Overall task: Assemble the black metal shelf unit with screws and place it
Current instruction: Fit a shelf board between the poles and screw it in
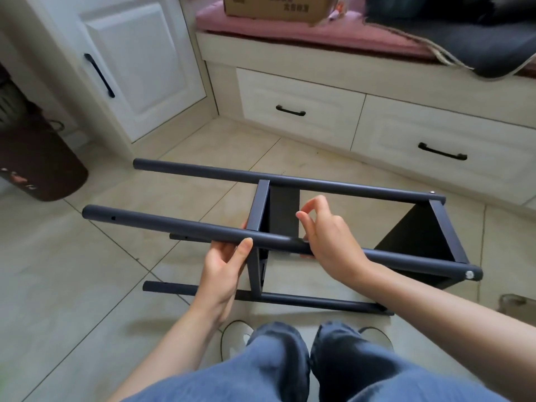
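The black metal shelf unit lies on its side on the tiled floor in front of my knees. Its near upper pole (162, 224) runs left to right, with a screw head (469, 274) at its right end. A middle shelf panel (282, 210) and an end shelf panel (417, 233) join the poles. My left hand (223, 271) grips the near pole from below, thumb on its front, just left of the middle panel. My right hand (327, 236) lies over the same pole right of that panel, lower fingers curled round it. Its thumb and forefinger are bent above it, and I see nothing between them.
A white cabinet door (139, 62) stands at the back left and a window seat with drawers (301, 111) at the back right. A cardboard box (275, 7) sits on its pink cushion. A brown basket (37, 163) is at the left. My legs and shoes fill the bottom.
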`<action>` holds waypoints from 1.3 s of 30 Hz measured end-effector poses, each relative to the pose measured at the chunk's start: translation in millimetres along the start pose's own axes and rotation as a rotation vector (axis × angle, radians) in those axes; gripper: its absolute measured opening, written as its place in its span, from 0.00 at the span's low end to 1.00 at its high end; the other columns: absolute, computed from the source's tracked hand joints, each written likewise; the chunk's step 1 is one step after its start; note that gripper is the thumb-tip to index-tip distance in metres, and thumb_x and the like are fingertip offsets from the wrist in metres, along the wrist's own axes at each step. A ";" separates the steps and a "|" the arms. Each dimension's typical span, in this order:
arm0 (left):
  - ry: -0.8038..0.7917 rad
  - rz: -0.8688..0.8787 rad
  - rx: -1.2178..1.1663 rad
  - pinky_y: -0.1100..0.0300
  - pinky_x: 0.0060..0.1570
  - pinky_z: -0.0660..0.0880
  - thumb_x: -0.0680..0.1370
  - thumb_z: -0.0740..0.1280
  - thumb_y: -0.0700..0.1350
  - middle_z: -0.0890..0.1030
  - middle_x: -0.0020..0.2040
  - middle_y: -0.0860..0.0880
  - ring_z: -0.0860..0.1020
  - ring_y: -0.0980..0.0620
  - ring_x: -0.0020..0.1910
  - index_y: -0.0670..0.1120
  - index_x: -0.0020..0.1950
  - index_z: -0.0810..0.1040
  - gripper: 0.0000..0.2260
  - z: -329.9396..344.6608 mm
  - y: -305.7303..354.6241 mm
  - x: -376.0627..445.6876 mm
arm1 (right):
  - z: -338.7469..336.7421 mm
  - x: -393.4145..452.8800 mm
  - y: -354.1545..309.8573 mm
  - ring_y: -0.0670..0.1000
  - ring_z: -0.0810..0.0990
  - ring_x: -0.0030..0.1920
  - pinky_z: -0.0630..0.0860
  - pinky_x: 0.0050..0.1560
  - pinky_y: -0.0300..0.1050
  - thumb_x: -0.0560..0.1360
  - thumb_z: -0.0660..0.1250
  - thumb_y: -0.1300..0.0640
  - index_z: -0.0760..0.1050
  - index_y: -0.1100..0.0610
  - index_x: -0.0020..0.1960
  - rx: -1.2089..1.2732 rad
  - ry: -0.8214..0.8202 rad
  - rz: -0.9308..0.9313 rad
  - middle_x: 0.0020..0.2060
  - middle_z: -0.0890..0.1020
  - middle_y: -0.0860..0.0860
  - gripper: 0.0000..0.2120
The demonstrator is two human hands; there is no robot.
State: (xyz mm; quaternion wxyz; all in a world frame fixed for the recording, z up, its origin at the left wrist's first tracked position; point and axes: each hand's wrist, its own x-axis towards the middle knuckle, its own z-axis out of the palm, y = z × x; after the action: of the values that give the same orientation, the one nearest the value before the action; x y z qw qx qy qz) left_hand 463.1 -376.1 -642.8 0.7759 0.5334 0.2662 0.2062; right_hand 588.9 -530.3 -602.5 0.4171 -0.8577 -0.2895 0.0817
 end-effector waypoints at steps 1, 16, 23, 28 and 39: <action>0.000 -0.004 -0.004 0.51 0.69 0.71 0.70 0.73 0.47 0.85 0.55 0.48 0.80 0.46 0.63 0.44 0.60 0.77 0.20 -1.7 -0.8 -0.6 | 0.6 0.3 0.9 0.54 0.79 0.32 0.79 0.38 0.55 0.84 0.54 0.47 0.63 0.48 0.50 0.015 -0.022 0.019 0.31 0.79 0.53 0.07; -0.015 -0.078 -0.076 0.62 0.55 0.78 0.70 0.73 0.44 0.85 0.53 0.48 0.82 0.52 0.57 0.43 0.60 0.76 0.20 -41.5 -26.3 -14.5 | 36.4 9.2 -11.3 0.47 0.83 0.44 0.80 0.46 0.45 0.84 0.56 0.52 0.69 0.51 0.48 0.216 -0.270 0.215 0.43 0.84 0.49 0.07; 0.217 0.022 0.313 0.70 0.46 0.76 0.64 0.77 0.55 0.84 0.42 0.49 0.82 0.62 0.43 0.44 0.53 0.77 0.24 -37.9 -11.1 -26.4 | 56.6 24.3 -24.9 0.48 0.86 0.45 0.82 0.50 0.45 0.83 0.59 0.53 0.74 0.55 0.51 0.639 -0.307 0.336 0.46 0.85 0.53 0.07; 0.395 0.307 0.803 0.57 0.41 0.69 0.63 0.80 0.59 0.67 0.41 0.52 0.66 0.52 0.39 0.48 0.46 0.65 0.28 -40.4 1.0 -33.4 | 57.1 23.7 -27.5 0.50 0.87 0.43 0.82 0.49 0.45 0.83 0.58 0.54 0.73 0.55 0.51 0.679 -0.289 0.363 0.42 0.86 0.53 0.07; -0.477 0.592 1.597 0.50 0.56 0.76 0.65 0.76 0.64 0.62 0.66 0.52 0.70 0.50 0.60 0.60 0.75 0.63 0.42 -50.1 75.1 35.2 | 44.1 23.4 -22.2 0.47 0.86 0.44 0.76 0.40 0.38 0.84 0.57 0.51 0.72 0.54 0.50 0.504 -0.524 0.408 0.40 0.87 0.50 0.09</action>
State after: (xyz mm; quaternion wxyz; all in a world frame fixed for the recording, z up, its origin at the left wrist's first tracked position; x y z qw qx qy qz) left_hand 455.8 -292.9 -593.7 0.1216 0.9919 0.0126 0.0345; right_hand 581.8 -476.9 -611.4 0.5014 -0.7187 -0.1811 0.4464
